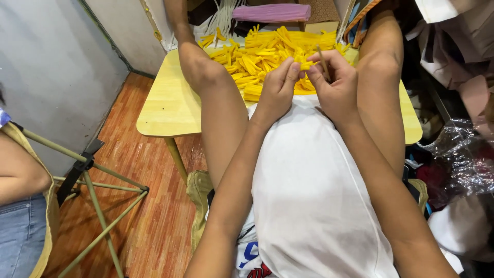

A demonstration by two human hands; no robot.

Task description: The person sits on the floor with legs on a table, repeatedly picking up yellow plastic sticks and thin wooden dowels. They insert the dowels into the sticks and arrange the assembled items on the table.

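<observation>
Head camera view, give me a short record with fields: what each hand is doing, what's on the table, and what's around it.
left hand: left hand pinches a yellow piece at the pile's near edge
right hand: right hand grips a thin stick and touches the same piece
table: pale yellow table carrying a pile of yellow strips
lap: white cloth over the knees
behind the pile: folded pink cloth
left side: green metal stand on a wooden floor; another person's arm
</observation>
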